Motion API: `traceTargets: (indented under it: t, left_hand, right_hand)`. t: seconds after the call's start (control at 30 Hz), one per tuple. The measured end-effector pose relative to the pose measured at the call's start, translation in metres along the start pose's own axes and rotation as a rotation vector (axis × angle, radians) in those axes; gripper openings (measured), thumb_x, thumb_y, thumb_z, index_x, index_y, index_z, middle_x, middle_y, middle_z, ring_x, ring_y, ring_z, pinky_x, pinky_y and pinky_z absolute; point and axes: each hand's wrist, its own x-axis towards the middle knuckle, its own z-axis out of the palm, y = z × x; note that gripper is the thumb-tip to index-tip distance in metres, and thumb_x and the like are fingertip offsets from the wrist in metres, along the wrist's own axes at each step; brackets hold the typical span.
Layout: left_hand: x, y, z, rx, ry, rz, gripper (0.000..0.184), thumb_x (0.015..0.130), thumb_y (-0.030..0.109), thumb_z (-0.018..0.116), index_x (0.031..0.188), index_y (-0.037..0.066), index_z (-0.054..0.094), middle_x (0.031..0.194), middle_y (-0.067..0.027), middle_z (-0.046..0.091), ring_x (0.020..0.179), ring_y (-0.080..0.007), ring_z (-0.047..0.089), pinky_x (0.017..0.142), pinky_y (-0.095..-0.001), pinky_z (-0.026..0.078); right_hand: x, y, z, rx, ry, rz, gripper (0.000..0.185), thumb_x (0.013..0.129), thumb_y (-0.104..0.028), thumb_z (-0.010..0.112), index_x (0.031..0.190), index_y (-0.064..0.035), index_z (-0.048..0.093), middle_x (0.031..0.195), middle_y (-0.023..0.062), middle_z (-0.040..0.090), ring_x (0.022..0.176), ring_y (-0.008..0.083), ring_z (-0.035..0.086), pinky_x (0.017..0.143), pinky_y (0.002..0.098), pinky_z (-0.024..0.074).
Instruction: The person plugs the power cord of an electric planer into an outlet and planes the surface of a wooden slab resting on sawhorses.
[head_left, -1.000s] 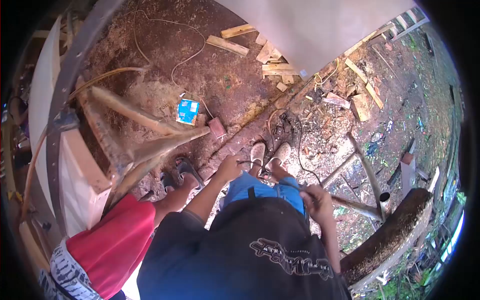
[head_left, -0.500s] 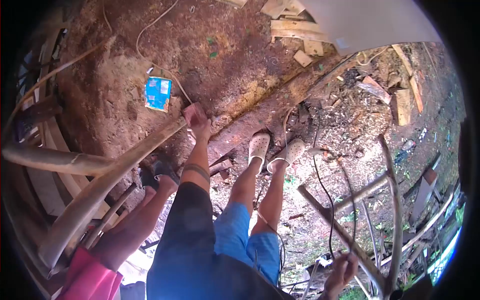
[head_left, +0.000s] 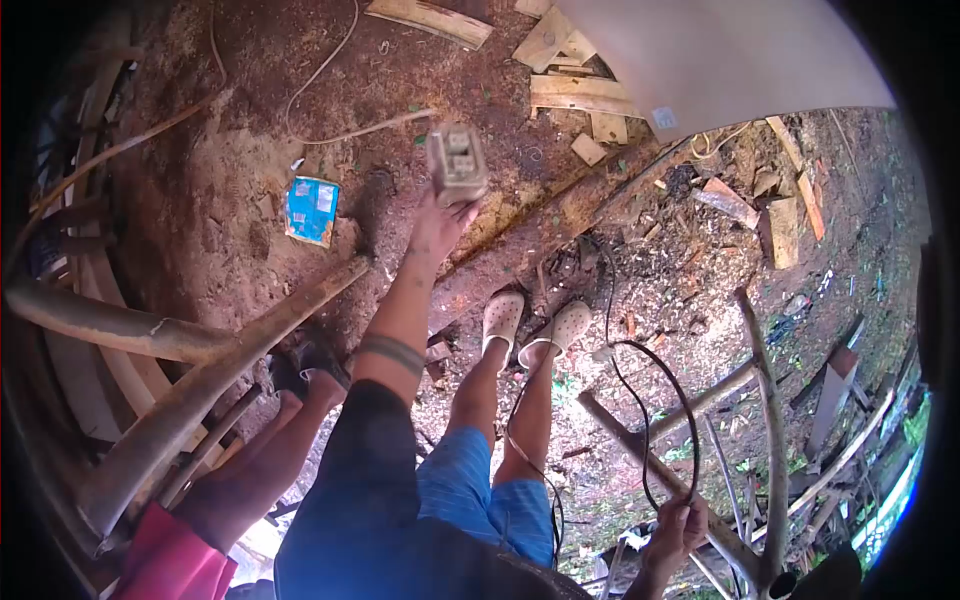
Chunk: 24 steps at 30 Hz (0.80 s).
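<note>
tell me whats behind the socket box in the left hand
Brown dirt shows around the socket box; the left hand shows at its lower edge. The ground directly behind it is covered, so unseen.

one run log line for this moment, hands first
left hand: holds socket box | right hand: holds black cord | blue pack: on ground

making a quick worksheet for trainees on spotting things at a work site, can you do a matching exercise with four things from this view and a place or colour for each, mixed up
Things
1. electrical socket box
2. dark cable
3. packet
4. clogs

Place or colour
A. cream, dotted with holes
B. held in the right hand, forming a loop
C. blue with pale patches
D. held in the left hand

Pairs: 1-D, 2-B, 3-C, 4-A
</note>
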Motion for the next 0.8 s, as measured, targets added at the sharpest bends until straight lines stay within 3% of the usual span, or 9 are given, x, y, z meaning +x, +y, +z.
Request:
traceTargets:
  t: [0.03,0.07,0.17,0.3,0.47,0.57,0.6,0.7,0.8]
  left_hand:
    - [0.013,-0.009,-0.006,0.103,-0.046,0.035,0.066,0.097,0.037,0.048,0.136,-0.01,0.025,0.115,-0.0242,0.053,0.098,-0.029,0.059,0.083,-0.0365,0.054]
    - [0.029,-0.024,-0.021,0.168,0.186,-0.073,0.047,0.094,0.027,0.053,0.122,-0.009,0.042,0.1,-0.0209,0.058,0.078,-0.0249,0.063,0.064,-0.0273,0.056]
    - [0.011,-0.058,-0.05,0.444,0.316,-0.215,0.028,0.089,0.023,0.058,0.102,-0.002,0.054,0.09,-0.0156,0.061,0.074,-0.0205,0.062,0.062,-0.0284,0.056]
    - [-0.071,-0.09,-0.068,0.496,0.106,-0.33,0.025,0.09,0.022,0.055,0.073,0.004,0.058,0.062,-0.0059,0.059,0.058,-0.0152,0.06,0.053,-0.0244,0.05]
    - [-0.17,-0.096,-0.026,0.348,0.177,-0.54,0.018,0.091,0.018,0.054,0.094,0.002,0.059,0.075,-0.0089,0.062,0.061,-0.0147,0.06,0.053,-0.0262,0.048]
    - [-0.184,-0.096,0.012,0.956,-0.092,-0.059,0.037,0.081,0.02,0.066,0.111,0.001,0.057,0.083,-0.0102,0.064,0.074,-0.022,0.063,0.062,-0.0333,0.05]
    - [-0.176,-0.101,0.015,1.334,-0.247,0.357,0.046,0.075,0.021,0.071,0.114,0.002,0.058,0.087,-0.0151,0.063,0.083,-0.0305,0.063,0.07,-0.0398,0.05]
    - [-0.144,-0.115,0.017,1.545,-0.615,0.335,0.041,0.07,0.022,0.072,0.103,0.001,0.062,0.087,-0.0183,0.062,0.089,-0.0361,0.06,0.077,-0.043,0.048]
    - [-0.132,-0.114,0.031,1.638,-0.668,0.386,0.023,0.071,0.019,0.07,0.085,0.002,0.065,0.085,-0.017,0.06,0.086,-0.0357,0.059,0.077,-0.0447,0.047]
  right_hand:
    - [-0.001,-0.001,0.004,-0.033,-0.029,-0.014,0.024,0.09,-0.025,0.062,0.093,-0.0019,0.06,0.068,-0.0024,0.048,0.058,0.0046,0.04,0.052,0.0212,0.0271]
    - [-0.001,-0.003,0.011,-0.066,-0.062,-0.032,0.022,0.09,-0.023,0.061,0.094,-0.0017,0.06,0.067,-0.0025,0.048,0.058,0.0046,0.039,0.052,0.0214,0.027]
    - [-0.002,-0.003,0.023,-0.115,-0.198,-0.073,0.016,0.092,-0.015,0.055,0.098,-0.0005,0.061,0.067,-0.0033,0.046,0.058,0.0042,0.038,0.052,0.0214,0.0267]
    - [-0.001,-0.002,0.047,-0.122,-0.254,-0.009,0.02,0.093,-0.014,0.053,0.105,0.0011,0.059,0.073,-0.0026,0.047,0.064,0.0045,0.04,0.055,0.021,0.0302]
    - [-0.009,0.001,0.064,-0.045,-0.295,0.051,0.017,0.093,-0.014,0.055,0.101,0.0003,0.061,0.077,-0.0004,0.054,0.069,0.0059,0.046,0.061,0.0219,0.0366]
    - [-0.014,0.007,0.065,-0.117,-0.344,-0.053,0.019,0.093,-0.018,0.057,0.099,0.0,0.061,0.074,-0.0031,0.05,0.066,0.005,0.043,0.058,0.0214,0.0326]
    - [-0.015,0.005,0.064,-0.127,-0.356,-0.065,0.019,0.093,-0.017,0.057,0.099,0.0003,0.061,0.074,-0.0029,0.05,0.066,0.0051,0.043,0.058,0.0217,0.0327]
    - [-0.016,-0.001,0.062,-0.148,-0.394,-0.114,0.019,0.092,-0.016,0.057,0.098,0.0011,0.062,0.073,-0.0025,0.05,0.066,0.0055,0.043,0.058,0.0223,0.0328]
    - [-0.013,-0.012,0.062,-0.193,-0.409,-0.159,0.018,0.092,-0.015,0.056,0.098,0.0018,0.062,0.073,-0.002,0.05,0.065,0.0056,0.043,0.057,0.0227,0.0324]
